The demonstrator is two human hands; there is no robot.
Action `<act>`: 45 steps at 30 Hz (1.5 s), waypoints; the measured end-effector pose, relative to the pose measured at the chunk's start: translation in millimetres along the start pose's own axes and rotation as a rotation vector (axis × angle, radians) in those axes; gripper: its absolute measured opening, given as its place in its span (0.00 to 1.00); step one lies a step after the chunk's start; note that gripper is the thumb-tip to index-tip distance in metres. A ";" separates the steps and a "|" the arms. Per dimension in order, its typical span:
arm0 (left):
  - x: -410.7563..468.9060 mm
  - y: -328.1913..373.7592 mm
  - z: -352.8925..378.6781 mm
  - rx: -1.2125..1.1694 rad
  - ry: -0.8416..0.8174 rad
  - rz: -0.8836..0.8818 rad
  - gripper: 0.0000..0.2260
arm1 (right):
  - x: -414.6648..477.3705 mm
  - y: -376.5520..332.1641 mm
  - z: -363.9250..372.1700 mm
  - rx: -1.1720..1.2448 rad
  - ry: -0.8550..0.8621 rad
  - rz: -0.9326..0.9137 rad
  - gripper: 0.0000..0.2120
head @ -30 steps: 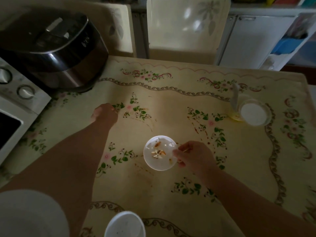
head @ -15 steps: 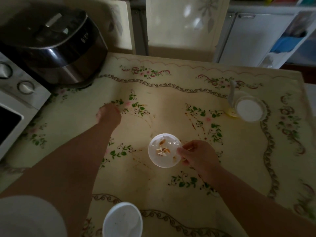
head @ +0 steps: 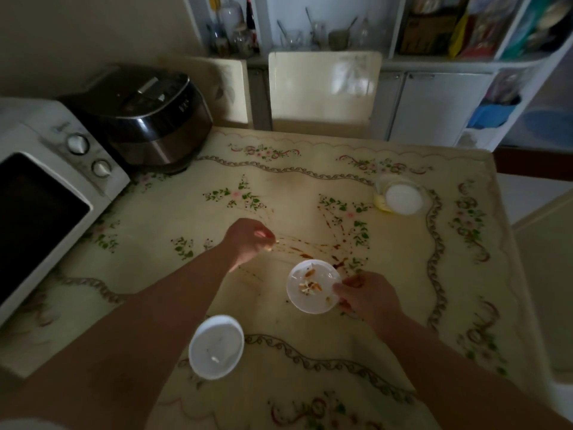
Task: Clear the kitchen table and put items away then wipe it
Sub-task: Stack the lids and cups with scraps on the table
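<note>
A small white plate (head: 310, 276) with several food scraps on it sits on the floral tablecloth (head: 310, 187). My right hand (head: 366, 294) pinches the plate's right rim. My left hand (head: 248, 240) is to the plate's upper left with its fingers curled, pinching a small pale scrap just above the cloth. Brown sauce streaks (head: 313, 251) run across the cloth between my left hand and the plate. A second white bowl (head: 216, 347) stands near the front edge. At the far right, a glass jar of white powder (head: 401, 197) stands beside a yellowish smear.
A white microwave (head: 46, 193) and a dark rice cooker (head: 145, 119) take up the table's left side. Two cream chair backs (head: 322, 88) stand behind the table. White cabinets and shelves with jars and utensils (head: 434, 103) line the back wall.
The camera has tilted up, showing more of the room. My left hand has moved right toward the sauce streaks and now pinches a scrap. My right hand still holds the plate's rim.
</note>
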State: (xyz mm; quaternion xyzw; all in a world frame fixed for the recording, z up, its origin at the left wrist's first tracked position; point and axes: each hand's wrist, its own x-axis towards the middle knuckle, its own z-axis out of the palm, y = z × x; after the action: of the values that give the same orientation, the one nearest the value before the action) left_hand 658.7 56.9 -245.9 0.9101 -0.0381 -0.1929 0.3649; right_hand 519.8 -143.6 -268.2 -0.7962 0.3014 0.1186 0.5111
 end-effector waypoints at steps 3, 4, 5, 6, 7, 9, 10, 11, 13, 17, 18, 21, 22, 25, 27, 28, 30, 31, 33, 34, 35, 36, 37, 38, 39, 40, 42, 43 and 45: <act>-39.9 23.2 22.5 -0.023 -0.079 0.061 0.02 | -18.7 16.4 -16.2 -0.015 -0.004 -0.020 0.08; -52.7 31.5 31.0 -0.025 -0.091 0.071 0.02 | -24.9 22.0 -22.3 -0.009 -0.009 -0.025 0.08; -62.8 38.4 39.0 -0.022 -0.101 0.077 0.03 | -29.7 26.3 -26.9 -0.008 -0.014 -0.028 0.08; -71.9 44.7 46.9 -0.011 -0.106 0.086 0.03 | -33.1 30.8 -30.5 -0.006 -0.023 -0.031 0.09; -82.4 51.9 55.7 0.005 -0.109 0.098 0.03 | -39.0 35.2 -36.5 -0.004 -0.033 -0.041 0.09; -96.7 60.7 70.4 0.061 -0.115 0.123 0.02 | -45.4 42.3 -43.3 0.009 -0.047 -0.054 0.08; -106.5 66.1 78.3 0.102 -0.112 0.134 0.03 | -50.3 46.9 -48.6 0.021 -0.050 -0.054 0.07; -113.7 69.1 85.7 0.134 -0.106 0.141 0.03 | -54.0 51.1 -52.9 0.031 -0.051 -0.053 0.07; -126.4 73.5 99.3 0.194 -0.096 0.155 0.03 | -59.7 59.4 -60.8 0.039 -0.055 -0.056 0.07; -147.4 79.8 123.6 0.284 -0.075 0.159 0.07 | -69.4 73.9 -77.3 0.037 -0.071 -0.073 0.06; -152.0 81.7 128.5 0.276 -0.062 0.161 0.07 | -71.3 77.3 -81.0 0.033 -0.076 -0.079 0.07; -162.2 85.2 135.3 0.281 0.000 0.190 0.07 | -73.8 85.7 -86.8 0.034 -0.078 -0.090 0.07; -166.3 85.8 135.5 0.276 0.040 0.189 0.06 | -75.7 88.5 -88.8 0.027 -0.085 -0.097 0.07; -173.7 82.2 130.1 0.240 0.130 0.120 0.06 | -80.7 91.7 -91.1 -0.005 -0.111 -0.117 0.09; -179.4 74.4 123.9 0.241 0.180 0.043 0.05 | -85.4 90.7 -90.0 -0.014 -0.141 -0.134 0.11; -180.7 69.2 120.1 0.221 0.205 0.005 0.06 | -86.2 90.9 -88.7 -0.016 -0.153 -0.139 0.12; -187.3 55.1 109.1 0.216 0.253 -0.101 0.07 | -89.7 90.0 -85.0 -0.049 -0.164 -0.153 0.12; -190.3 46.0 102.2 0.227 0.284 -0.154 0.07 | -91.1 89.2 -83.3 -0.060 -0.161 -0.159 0.12; -195.8 24.2 86.0 0.223 0.379 -0.239 0.07 | -91.6 87.5 -79.5 -0.053 -0.162 -0.170 0.12; -197.9 14.0 78.3 0.220 0.421 -0.276 0.08 | -92.0 86.8 -78.8 -0.048 -0.158 -0.168 0.11; -198.7 2.3 69.3 0.216 0.470 -0.315 0.09 | -91.8 84.0 -76.5 -0.058 -0.151 -0.170 0.11; -197.9 -10.4 61.3 0.224 0.516 -0.355 0.11 | -91.2 82.3 -74.9 -0.076 -0.150 -0.173 0.11; -198.3 -20.0 53.5 0.223 0.549 -0.410 0.13 | -90.2 79.8 -72.9 -0.092 -0.143 -0.179 0.10; -197.3 -30.4 44.9 0.217 0.576 -0.460 0.14 | -89.3 75.6 -68.9 -0.098 -0.128 -0.181 0.10; -197.1 -40.6 37.8 0.201 0.584 -0.495 0.14 | -88.5 71.0 -63.9 -0.093 -0.111 -0.178 0.10; -196.6 -47.2 34.1 0.225 0.572 -0.520 0.14 | -90.4 68.4 -61.2 -0.072 -0.110 -0.167 0.10; -194.2 -60.3 25.6 0.228 0.526 -0.581 0.15 | -93.6 59.8 -48.0 -0.026 -0.128 -0.147 0.14; -194.2 -64.0 24.8 0.236 0.513 -0.593 0.15 | -94.6 57.0 -42.5 -0.019 -0.138 -0.145 0.15; -195.1 -72.2 20.7 0.262 0.455 -0.586 0.15 | -96.6 51.5 -30.7 -0.021 -0.152 -0.142 0.13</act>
State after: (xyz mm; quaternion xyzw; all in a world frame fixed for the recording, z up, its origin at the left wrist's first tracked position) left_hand 465.6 137.2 -245.5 0.9408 0.2808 -0.0759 0.1741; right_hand 408.9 -151.3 -244.7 -0.8096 0.2033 0.1455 0.5311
